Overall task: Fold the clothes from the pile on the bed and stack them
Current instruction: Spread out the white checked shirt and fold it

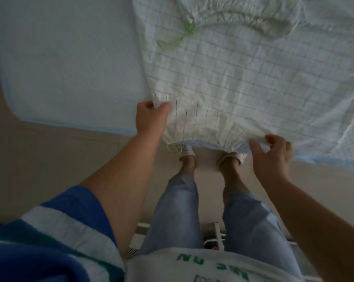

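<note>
So the bed [66,64] takes up most of the top half of the view, pale blue-white mattress with a rounded corner on the left, sitting over a beige floor [50,151]. Spread across the right side of it is a white checked garment [243,78] with thin grid lines and a bit of neon green cord near its upper part; it lies mostly flat on the mattress, with its gathered hem hanging just over the near edge of the bed. The person is standing right up against that edge, light blue jeans [178,216] and white shoes [187,151] visible below the hem. The left hand [149,117] has its fingers curled round the left corner of the hem, thumb on top of the fabric, gripping it. The right hand [271,157] is at the right end of the hem, pinching a little fold of cloth between thumb and fingertips, the other fingers loosely bent. A blue and white striped sleeve [56,231] fills the bottom left.
</note>
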### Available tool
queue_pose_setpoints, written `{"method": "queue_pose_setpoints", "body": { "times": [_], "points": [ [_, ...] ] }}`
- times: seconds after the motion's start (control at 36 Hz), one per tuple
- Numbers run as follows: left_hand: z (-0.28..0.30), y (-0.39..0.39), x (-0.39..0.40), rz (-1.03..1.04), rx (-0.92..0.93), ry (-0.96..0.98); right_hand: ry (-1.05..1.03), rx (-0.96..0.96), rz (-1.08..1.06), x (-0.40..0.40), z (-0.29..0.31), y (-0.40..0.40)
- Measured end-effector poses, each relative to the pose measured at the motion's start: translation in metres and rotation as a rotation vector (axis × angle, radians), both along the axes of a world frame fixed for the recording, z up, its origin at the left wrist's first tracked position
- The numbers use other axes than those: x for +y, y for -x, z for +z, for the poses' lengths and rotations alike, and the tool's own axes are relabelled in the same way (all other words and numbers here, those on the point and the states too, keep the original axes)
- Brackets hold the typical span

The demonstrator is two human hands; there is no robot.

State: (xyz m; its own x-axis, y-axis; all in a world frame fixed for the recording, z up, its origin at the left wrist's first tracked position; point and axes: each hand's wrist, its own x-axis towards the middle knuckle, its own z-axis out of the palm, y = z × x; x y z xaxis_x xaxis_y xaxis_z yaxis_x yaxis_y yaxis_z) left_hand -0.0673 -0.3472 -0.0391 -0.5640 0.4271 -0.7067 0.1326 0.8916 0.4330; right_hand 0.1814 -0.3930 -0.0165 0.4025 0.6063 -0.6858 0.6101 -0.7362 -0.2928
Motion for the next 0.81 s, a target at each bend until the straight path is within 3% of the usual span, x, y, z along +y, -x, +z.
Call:
{"method": "queue_pose_setpoints", "body": {
  "times": [0.06,0.14,0.22,0.36,0.61,0.81],
  "points": [
    [-0.005,0.002,-0.002,-0.01,-0.078,0.036,0.092,0.069,-0.352,0.005,0.0,0.005],
    [-0.009,0.007,-0.009,0.057,-0.221,0.122,0.23,0.395,-0.878,0.013,-0.004,0.008],
    [-0.008,0.013,-0.017,0.127,-0.364,0.189,0.218,0.663,-1.071,0.017,-0.009,0.004],
    [0.002,0.021,-0.018,0.136,-0.52,0.184,0.113,0.651,-1.238,0.027,-0.007,-0.006],
    [0.054,0.021,0.019,0.162,-0.714,-0.037,-0.135,0.663,-1.179,0.061,0.036,-0.015],
    [0.085,0.0,0.113,0.344,-0.817,-0.191,-0.408,0.525,-0.804,0.142,0.068,-0.023]
  ]
}}
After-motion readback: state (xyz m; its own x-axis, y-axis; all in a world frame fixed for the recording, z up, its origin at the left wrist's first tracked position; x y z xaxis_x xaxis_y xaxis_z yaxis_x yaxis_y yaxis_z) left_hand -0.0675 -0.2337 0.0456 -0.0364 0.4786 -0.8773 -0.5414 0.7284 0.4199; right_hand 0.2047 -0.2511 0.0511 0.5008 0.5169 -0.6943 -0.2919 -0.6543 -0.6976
